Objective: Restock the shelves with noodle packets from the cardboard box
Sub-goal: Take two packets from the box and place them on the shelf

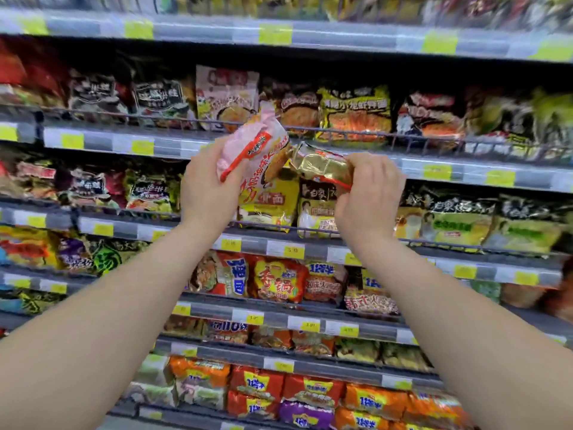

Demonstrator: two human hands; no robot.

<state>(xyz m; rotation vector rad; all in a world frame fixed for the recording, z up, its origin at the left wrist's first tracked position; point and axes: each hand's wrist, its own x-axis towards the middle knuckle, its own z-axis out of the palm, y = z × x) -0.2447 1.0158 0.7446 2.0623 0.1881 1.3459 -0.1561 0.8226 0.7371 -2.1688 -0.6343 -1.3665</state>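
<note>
The shelves [102, 143] fill everything in front of me, tier over tier from top to bottom, each grey front edge running left to right and slanting down to the right. Every tier is packed with rows of noodle packets standing on edge behind a low wire rail [434, 139]: dark and red ones to the left, yellow and green ones to the right, orange and red ones on the near, lower tiers. Both my bare forearms reach up from the bottom corners and meet at the middle. My left hand [207, 187] is curled around the lower end of a pink noodle packet [257, 150], which tilts up and to the right with its top in front of the wire rail. My right hand [369, 200] grips a gold noodle packet [322, 166] by its right end, fingers folded over the top, the packet lying roughly level. The two packets touch, or almost touch, where their ends meet. A matching pink packet [228, 97] stands on the shelf just behind. Small yellow price labels [276, 34], too blurred to read, dot the shelf edges.
</note>
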